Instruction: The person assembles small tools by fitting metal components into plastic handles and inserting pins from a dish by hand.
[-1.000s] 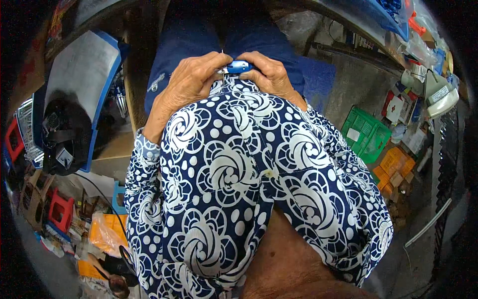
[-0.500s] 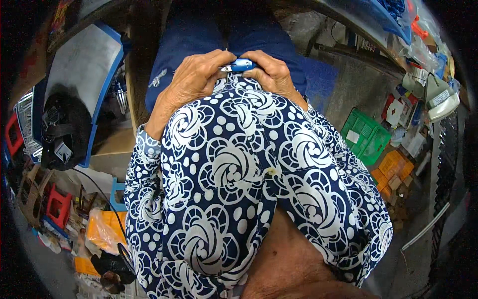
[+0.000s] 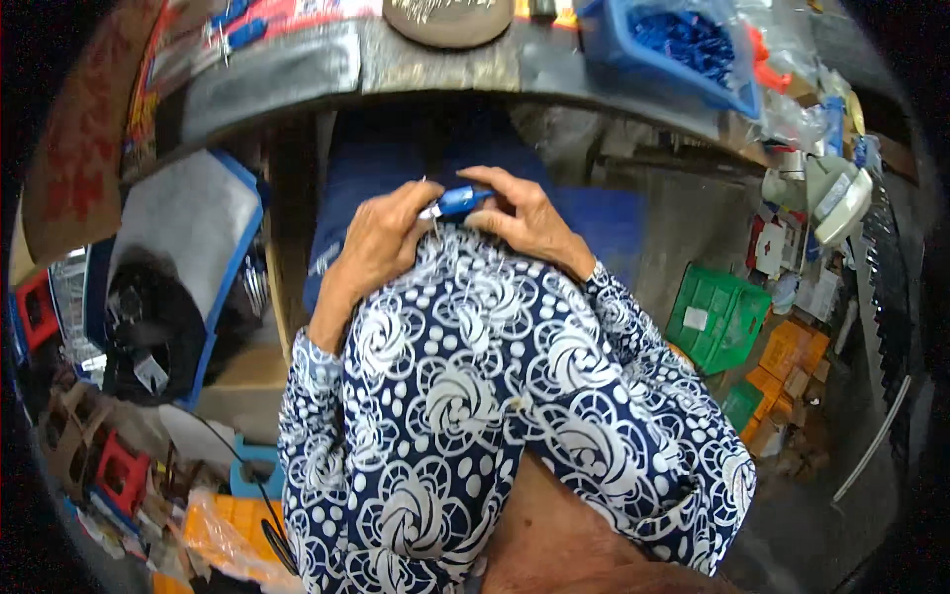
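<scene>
In front of my chest, above my lap, I hold a small blue-handled metal tool (image 3: 458, 202), its exact kind too small to make out. My left hand (image 3: 383, 236) pinches its silver end between thumb and fingers. The blue end lies in the curl of my right hand (image 3: 527, 215), with the index finger above and the thumb below. Motion blurs where the right fingertips touch it. Thin metal bits stick out near the left fingertips.
Ahead is a workbench edge (image 3: 435, 77) bearing a round stone-like disc (image 3: 450, 22), similar blue pieces (image 3: 242, 36) and a blue bin (image 3: 633, 61) full of blue parts. A green crate (image 3: 717, 317) stands on the floor at right. A blue-edged grey board (image 3: 178, 233) stands at left.
The view has tilted up, so the bench top now shows and my hands sit lower in the picture. My right fingers have loosened around the blue end; the tool is tilted more.
</scene>
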Demonstrator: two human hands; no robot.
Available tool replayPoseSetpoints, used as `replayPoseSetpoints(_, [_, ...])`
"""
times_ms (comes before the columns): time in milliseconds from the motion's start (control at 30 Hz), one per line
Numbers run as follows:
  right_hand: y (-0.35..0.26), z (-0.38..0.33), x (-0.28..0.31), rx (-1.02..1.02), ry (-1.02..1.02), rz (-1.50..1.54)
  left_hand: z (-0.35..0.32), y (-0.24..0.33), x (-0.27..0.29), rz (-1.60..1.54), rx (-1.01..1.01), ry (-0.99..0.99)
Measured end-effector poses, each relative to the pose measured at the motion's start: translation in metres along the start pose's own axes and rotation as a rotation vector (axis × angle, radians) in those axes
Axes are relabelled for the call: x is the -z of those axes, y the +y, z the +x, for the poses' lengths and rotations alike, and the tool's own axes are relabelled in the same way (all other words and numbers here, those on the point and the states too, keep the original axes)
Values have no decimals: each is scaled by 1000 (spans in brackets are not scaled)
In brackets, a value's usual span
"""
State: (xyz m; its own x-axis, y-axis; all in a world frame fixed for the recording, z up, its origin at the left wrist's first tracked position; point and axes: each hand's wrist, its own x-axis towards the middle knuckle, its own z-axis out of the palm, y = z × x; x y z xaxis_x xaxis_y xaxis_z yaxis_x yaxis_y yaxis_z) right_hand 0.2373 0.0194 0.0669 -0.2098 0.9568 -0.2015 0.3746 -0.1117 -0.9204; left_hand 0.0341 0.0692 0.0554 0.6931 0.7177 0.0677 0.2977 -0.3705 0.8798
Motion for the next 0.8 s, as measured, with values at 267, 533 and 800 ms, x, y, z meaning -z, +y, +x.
replayPoseSetpoints(267, [-67, 42, 79, 82, 255, -119, 27, 41, 41, -125, 93, 164])
replayPoseSetpoints(533, [-63, 129, 102, 514, 513, -643, 40, 57, 49, -290, 221, 331])
replayPoseSetpoints(800, [-61, 147, 92, 502, 509, -969, 31, 61, 53, -289, 219, 436])
